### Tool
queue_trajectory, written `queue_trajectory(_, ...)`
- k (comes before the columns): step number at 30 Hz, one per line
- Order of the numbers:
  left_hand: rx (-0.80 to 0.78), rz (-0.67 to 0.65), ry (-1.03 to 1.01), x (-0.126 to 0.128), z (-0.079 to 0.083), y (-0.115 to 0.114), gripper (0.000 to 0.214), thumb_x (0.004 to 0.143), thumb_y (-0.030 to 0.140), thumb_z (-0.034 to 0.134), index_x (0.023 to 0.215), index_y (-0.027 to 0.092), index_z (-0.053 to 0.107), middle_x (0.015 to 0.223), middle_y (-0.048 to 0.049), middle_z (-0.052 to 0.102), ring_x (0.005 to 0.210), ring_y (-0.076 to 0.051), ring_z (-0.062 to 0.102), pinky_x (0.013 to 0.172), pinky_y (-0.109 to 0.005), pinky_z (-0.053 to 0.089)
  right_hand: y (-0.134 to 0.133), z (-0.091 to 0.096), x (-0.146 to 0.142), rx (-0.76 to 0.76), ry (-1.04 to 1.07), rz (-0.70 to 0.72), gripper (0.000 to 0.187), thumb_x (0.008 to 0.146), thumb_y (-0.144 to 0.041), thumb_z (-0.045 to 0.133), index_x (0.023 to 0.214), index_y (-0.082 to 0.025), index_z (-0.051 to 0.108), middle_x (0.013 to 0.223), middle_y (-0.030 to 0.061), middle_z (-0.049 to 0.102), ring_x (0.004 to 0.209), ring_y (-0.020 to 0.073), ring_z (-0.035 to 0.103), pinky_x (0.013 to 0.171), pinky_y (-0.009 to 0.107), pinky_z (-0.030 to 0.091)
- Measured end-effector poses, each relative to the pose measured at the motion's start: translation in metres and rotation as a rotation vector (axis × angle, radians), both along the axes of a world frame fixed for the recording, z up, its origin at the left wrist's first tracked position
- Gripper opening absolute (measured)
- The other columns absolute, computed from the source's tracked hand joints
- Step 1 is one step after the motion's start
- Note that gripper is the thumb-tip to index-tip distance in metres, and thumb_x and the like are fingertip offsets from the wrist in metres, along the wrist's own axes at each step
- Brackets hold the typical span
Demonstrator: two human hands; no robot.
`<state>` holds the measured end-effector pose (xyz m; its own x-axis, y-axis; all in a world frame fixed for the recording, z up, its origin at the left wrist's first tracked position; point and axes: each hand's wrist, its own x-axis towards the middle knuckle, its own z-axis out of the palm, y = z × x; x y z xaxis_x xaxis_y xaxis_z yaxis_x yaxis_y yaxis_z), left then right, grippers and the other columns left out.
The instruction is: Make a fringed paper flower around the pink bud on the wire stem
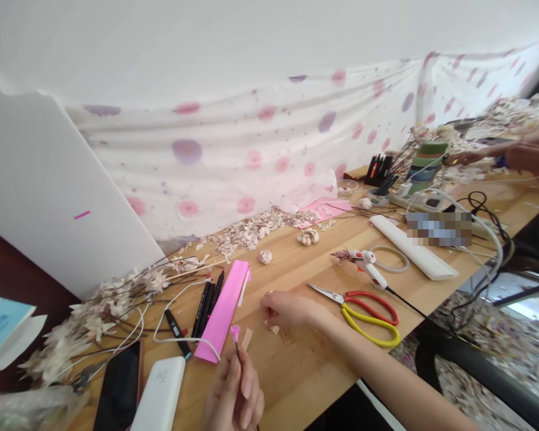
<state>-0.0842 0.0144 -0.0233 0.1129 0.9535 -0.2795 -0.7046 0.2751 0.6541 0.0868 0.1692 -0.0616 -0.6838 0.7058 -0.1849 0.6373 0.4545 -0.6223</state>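
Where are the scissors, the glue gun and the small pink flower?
scissors (326, 293): head view, on the blades
glue gun (375, 275): head view, on the white handle
pink flower (236, 333): head view, on the bloom

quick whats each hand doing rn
left hand: closed, pinching a thin stem topped with a small pink blossom
right hand: curled, beside pale scraps, cannot tell if holding anything

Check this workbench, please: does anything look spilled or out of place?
Yes. Pale petal-like scraps lie in a long, loose drift along the back of the wooden table, against the spotted cloth, so they look spilled. The cloth also sags unevenly.
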Motion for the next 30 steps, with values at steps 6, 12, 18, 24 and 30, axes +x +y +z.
queue_trajectory(6, 0.115, -0.012, 0.045, 0.011, 0.023, 0.026, 0.031, 0.077, 0.043, 0.087, 0.079, 0.016, 0.072, 0.058, 0.0094, 0.049, 0.038, 0.002, 0.028, 0.041, -0.013, 0.028, -0.006, 0.024, 0.027, -0.027, 0.397, -0.235, 0.015, 0.095, -0.025, 0.073, 0.104, -0.017, 0.064, 0.083, -0.0013, 0.068, 0.073, 0.0164, 0.068, 0.07, 0.032, 0.057)
queue_trajectory(12, 0.284, 0.017, 0.105, 0.028, 0.067, 0.072, 0.032, 0.078, 0.046, 0.086, 0.087, 0.019, 0.073, 0.06, 0.009, 0.052, 0.039, 0.001, 0.031, 0.04, -0.013, 0.029, -0.001, 0.115, 0.051, 0.001, 0.915, -0.264, 0.03, 0.086, -0.042, 0.076, 0.101, -0.021, 0.061, 0.087, 0.0015, 0.071, 0.076, 0.0174, 0.073, 0.067, 0.029, 0.058)
queue_trajectory(18, 0.365, 0.227, 0.208, 0.056, 0.112, 0.103, 0.042, 0.067, 0.05, 0.092, 0.079, 0.017, 0.067, 0.06, 0.0086, 0.055, 0.039, 0.001, 0.037, 0.037, -0.009, 0.03, -0.009, 0.176, 0.049, 0.021, 1.468, -0.251, 0.021, 0.076, -0.025, 0.092, 0.081, -0.021, 0.072, 0.069, -0.0006, 0.072, 0.059, 0.0111, 0.068, 0.054, 0.018, 0.055)
queue_trajectory(24, 0.349, 0.279, 0.196, 0.08, 0.122, 0.123, 0.052, 0.055, 0.055, 0.095, 0.074, 0.018, 0.064, 0.06, 0.0069, 0.059, 0.037, -0.001, 0.04, 0.03, -0.008, 0.027, -0.001, 0.168, 0.027, -0.139, 1.687, -0.356, 0.031, 0.07, -0.027, 0.097, 0.074, -0.02, 0.067, 0.07, -0.0014, 0.072, 0.059, 0.008, 0.063, 0.057, 0.015, 0.053)
queue_trajectory(30, 0.338, 0.173, 0.221, 0.084, 0.123, 0.136, 0.05, 0.057, 0.057, 0.094, 0.071, 0.018, 0.066, 0.052, 0.0049, 0.061, 0.032, -0.001, 0.039, 0.031, -0.01, 0.031, 0.013, 0.164, 0.012, -0.313, 1.791, -0.398, 0.039, 0.069, -0.033, 0.098, 0.078, -0.022, 0.061, 0.068, -0.0015, 0.07, 0.055, 0.0083, 0.059, 0.055, 0.016, 0.047)
